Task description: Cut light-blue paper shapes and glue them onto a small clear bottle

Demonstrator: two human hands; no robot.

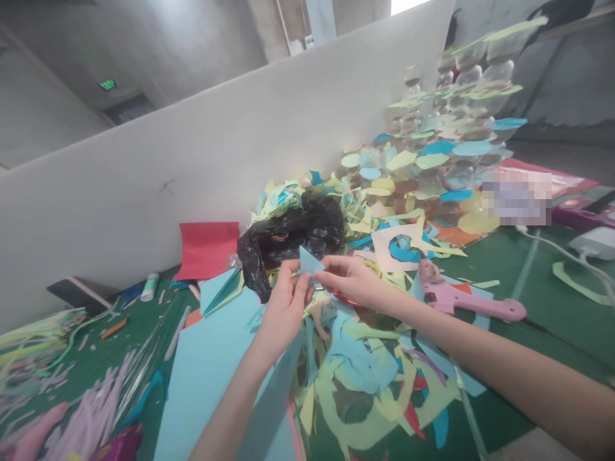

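Observation:
Between my two hands is a small piece of light blue paper (310, 261) with a pointed top corner. The fingers of my left hand (289, 296) pinch its lower left side. My right hand (353, 278) grips its right side between thumb and fingers. Below the left forearm lies a large light blue sheet (206, 378). Just behind my hands sits a crumpled black plastic bag (293, 234). Red-handled scissors (346, 299) are partly hidden under the right hand. Curled paper offcuts (355, 358) spread beneath both hands.
A pink glue gun (480, 306) with a dark cord lies at right. Stacked clear cups with paper discs (432, 150) rise at the back right. A red sheet (209, 248) leans on the white partition (120, 192). Lilac strips (91, 403) and a glue stick (150, 287) are at left.

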